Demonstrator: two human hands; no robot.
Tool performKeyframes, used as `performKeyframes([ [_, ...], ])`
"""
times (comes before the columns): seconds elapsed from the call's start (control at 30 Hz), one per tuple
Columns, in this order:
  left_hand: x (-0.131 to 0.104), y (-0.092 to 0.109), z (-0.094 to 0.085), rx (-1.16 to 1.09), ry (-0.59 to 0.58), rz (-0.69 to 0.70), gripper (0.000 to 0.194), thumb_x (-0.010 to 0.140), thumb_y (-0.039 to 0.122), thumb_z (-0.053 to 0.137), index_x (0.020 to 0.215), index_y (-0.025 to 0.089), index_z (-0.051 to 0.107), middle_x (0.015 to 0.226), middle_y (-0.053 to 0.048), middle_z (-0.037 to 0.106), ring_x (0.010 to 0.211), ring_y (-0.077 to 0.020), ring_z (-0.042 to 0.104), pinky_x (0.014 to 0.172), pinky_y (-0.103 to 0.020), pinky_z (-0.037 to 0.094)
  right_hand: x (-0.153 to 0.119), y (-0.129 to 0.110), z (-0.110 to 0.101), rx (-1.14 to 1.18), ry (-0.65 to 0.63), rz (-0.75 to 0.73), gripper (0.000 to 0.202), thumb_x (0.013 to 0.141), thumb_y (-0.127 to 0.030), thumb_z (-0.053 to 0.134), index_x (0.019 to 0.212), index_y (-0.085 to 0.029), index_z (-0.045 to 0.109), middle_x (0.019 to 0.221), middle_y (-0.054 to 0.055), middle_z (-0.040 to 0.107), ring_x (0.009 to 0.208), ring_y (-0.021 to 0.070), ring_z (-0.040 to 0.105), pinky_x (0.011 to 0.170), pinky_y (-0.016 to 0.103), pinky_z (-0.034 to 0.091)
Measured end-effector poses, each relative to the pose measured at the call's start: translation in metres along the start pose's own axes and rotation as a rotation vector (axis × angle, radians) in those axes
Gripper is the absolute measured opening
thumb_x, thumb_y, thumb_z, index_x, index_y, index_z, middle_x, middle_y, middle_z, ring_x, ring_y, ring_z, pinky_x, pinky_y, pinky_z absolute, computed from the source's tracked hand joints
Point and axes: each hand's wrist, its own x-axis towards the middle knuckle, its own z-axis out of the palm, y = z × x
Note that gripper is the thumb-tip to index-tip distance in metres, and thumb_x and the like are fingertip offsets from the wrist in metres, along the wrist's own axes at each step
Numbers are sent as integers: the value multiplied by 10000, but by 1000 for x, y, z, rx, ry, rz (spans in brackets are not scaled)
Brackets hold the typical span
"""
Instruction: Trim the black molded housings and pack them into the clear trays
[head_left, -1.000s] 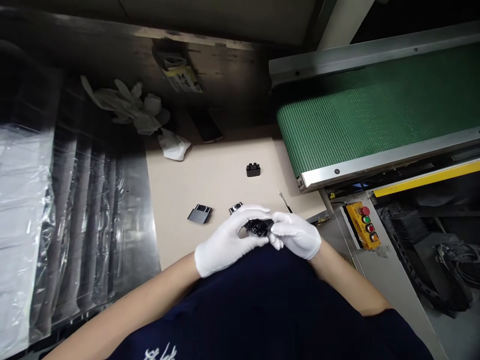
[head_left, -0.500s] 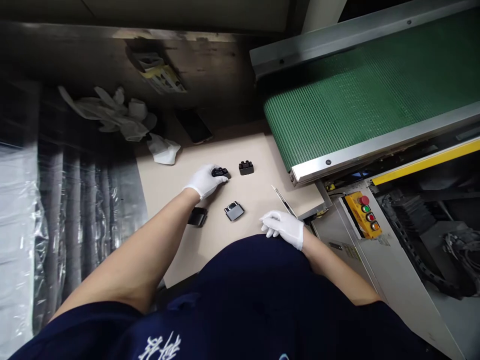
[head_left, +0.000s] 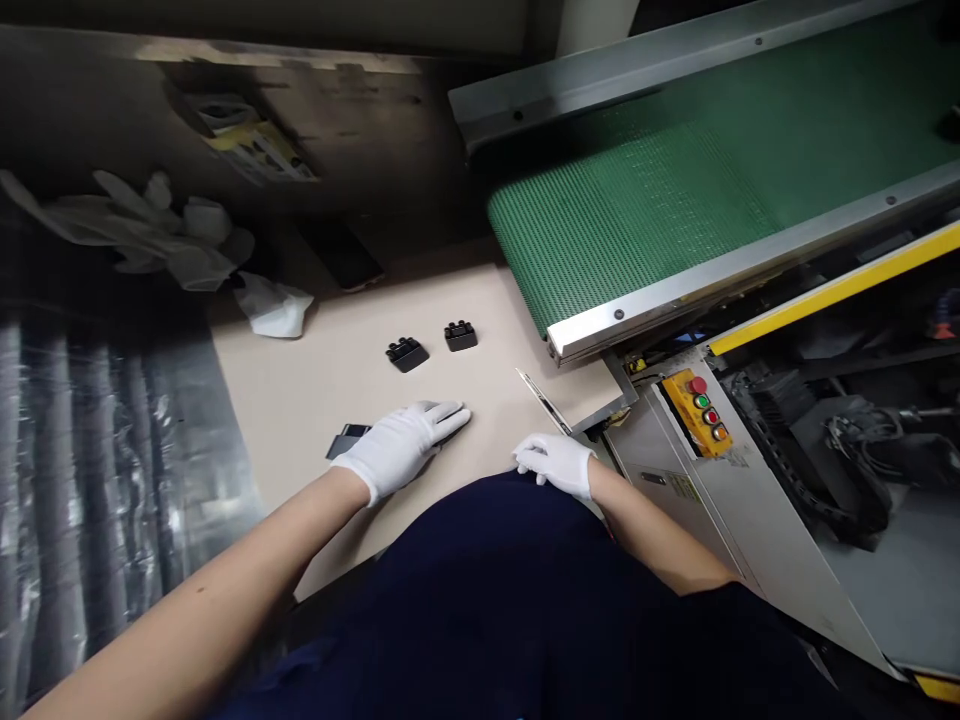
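My left hand (head_left: 405, 445), in a white glove, lies low over the pale board (head_left: 300, 395). Its fingers are stretched to the right, and whatever is beneath the palm is hidden. Just left of its wrist, a black part (head_left: 347, 440) is partly covered. Farther up the board stand a black block with knobs along its top (head_left: 407, 354) and a similar black block (head_left: 460, 336). My right hand (head_left: 553, 463), also gloved, rests at the near edge by my shirt, fingers loosely curled with nothing visible in them. A slim pen-like tool (head_left: 544, 402) lies just above it.
A green conveyor belt (head_left: 622, 225) with metal rails reaches in from the upper right. Below it is a yellow button box (head_left: 696, 412). White gloves (head_left: 165, 235), a crumpled white cloth (head_left: 274, 305) and a dark phone (head_left: 341, 252) lie at the back left. Clear plastic strips (head_left: 82, 500) hang at left.
My left hand has left the knobbed black block standing on the board and come nearer, covering where a flat black part lay. My right hand has barely moved. The view has shifted right.
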Motion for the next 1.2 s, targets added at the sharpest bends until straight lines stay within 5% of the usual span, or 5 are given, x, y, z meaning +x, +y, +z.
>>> performKeyframes([
  [0.33, -15, 20, 3, -121, 298, -323, 471, 960, 400, 376, 1316, 216, 624, 1537, -168, 503, 1462, -366, 417, 1162, -542, 396, 0, 125, -47, 121, 364, 324, 297, 1000, -368, 626, 1199, -148, 636, 1113, 70, 682, 901, 181, 686, 776, 361, 606],
  [0.47, 2, 45, -4, -113, 184, -851, 524, 919, 598, 435, 1086, 159, 665, 1136, -256, 703, 1104, -458, 661, 897, -572, 533, 29, 145, -72, 159, 551, 230, 308, 991, -350, 639, 1242, -171, 631, 1235, 91, 656, 1034, 219, 671, 880, 418, 593],
  [0.77, 26, 53, 14, -226, 182, -978, 369, 856, 551, 611, 990, 207, 632, 1026, -127, 743, 976, -318, 699, 791, -372, 512, 31, 166, -80, 298, 809, -127, 403, 1016, -469, 525, 1223, -145, 647, 1236, 115, 682, 1083, 230, 676, 936, 431, 565],
  [1.03, 49, 75, 23, -395, 279, -957, 252, 906, 374, 676, 1050, 168, 658, 1138, -83, 689, 1072, -251, 640, 977, -467, 491, -75, 175, -102, 14, 449, -162, 304, 775, -497, 662, 759, -195, 701, 817, 80, 766, 835, 253, 711, 798, 368, 558],
  [1.2, 32, 99, 37, -688, 384, -1001, 220, 914, 313, 698, 1058, 150, 665, 1108, -73, 686, 1049, -237, 651, 952, -469, 529, -101, 173, -99, -260, 167, -86, 313, 806, -444, 648, 1016, -216, 689, 837, 26, 758, 794, 213, 695, 780, 330, 539],
])
